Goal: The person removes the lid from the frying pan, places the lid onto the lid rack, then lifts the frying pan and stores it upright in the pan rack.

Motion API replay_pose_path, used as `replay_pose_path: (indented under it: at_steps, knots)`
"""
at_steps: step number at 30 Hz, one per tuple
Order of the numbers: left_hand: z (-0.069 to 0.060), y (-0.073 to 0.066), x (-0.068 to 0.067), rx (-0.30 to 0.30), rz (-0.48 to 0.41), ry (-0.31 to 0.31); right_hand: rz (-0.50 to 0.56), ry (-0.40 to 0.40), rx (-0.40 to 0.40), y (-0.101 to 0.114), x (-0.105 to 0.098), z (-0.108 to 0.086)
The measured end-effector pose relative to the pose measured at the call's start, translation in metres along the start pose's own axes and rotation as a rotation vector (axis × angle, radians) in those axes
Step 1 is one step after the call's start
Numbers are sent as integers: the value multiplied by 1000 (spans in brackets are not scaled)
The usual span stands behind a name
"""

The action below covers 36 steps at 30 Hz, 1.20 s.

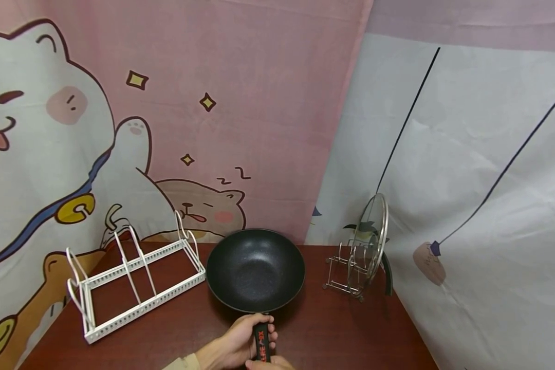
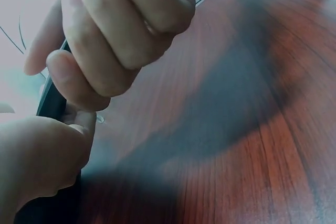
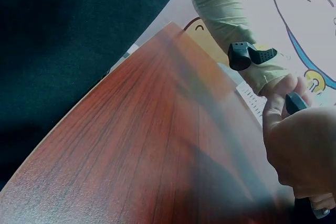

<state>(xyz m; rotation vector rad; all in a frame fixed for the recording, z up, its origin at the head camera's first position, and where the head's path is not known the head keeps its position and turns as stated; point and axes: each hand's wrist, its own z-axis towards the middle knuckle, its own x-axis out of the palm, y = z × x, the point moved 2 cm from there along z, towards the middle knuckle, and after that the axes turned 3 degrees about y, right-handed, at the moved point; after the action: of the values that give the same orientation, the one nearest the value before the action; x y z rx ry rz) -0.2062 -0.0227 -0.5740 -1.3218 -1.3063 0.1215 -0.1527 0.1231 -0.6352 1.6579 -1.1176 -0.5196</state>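
Note:
A black wok (image 1: 255, 270) lies face up in the middle of the dark red-brown table in the head view, its handle pointing toward me. My left hand (image 1: 240, 341) grips the handle (image 1: 261, 341) close to the pan, thumb along the top and fingers curled underneath. My right hand (image 1: 276, 363) holds the end of the same handle; the frame's lower edge cuts off most of it. In the right wrist view the dark tip of the handle (image 3: 295, 103) shows between the two hands.
A white metal rack (image 1: 143, 307) with upright dividers stands to the left of the wok. At the right, a silver wire rack (image 1: 339, 285) holds an upright glass lid (image 1: 383, 236) with a metal rim. A printed cloth (image 1: 259, 103) hangs behind the table.

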Motion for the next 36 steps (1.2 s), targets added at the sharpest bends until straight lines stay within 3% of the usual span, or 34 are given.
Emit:
replay_pose_path:
  at_steps: [7,10,18,25,36]
  knots:
    - [3,0,2,23,-43,-10,132,45,65,-40,-25,36]
    - [4,0,3,18,-69,9,90,3,52,-45,-27,41]
    - [4,-1,7,-6,-128,50,-14,-151,58,-41,-20,40]
    - [4,-2,9,8,-164,50,-110,-206,46,-33,-15,36]
    - [2,-4,13,-8,-213,88,-77,-373,60,-31,-4,37]
